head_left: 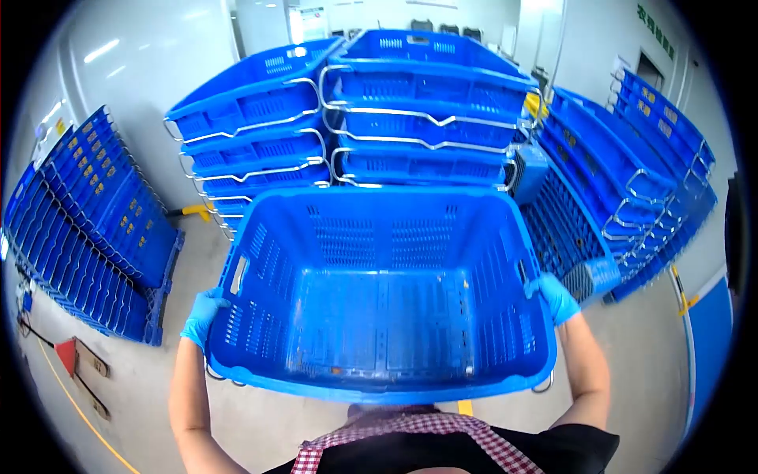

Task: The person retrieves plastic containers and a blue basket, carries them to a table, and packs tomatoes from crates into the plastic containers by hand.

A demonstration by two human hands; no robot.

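A large blue plastic crate [383,320] with slotted walls is held up in front of my body, its open top facing me. Nothing but a few small specks shows on its floor. My left hand [205,312], in a light blue glove, grips the crate's left side by the handle slot. On the opposite side my right hand [557,299], gloved the same way, is closed on the right wall near its handle slot. Part of the fingers of each hand is hidden by the crate walls.
Stacked blue crates [430,87] with metal bail handles stand straight ahead, beside another stack [253,107]. Tall crate stacks rise at left [99,213] and right [624,170]. A blue pallet [564,229] lies right of centre. A red-and-brown pallet jack [79,359] is on the floor at left.
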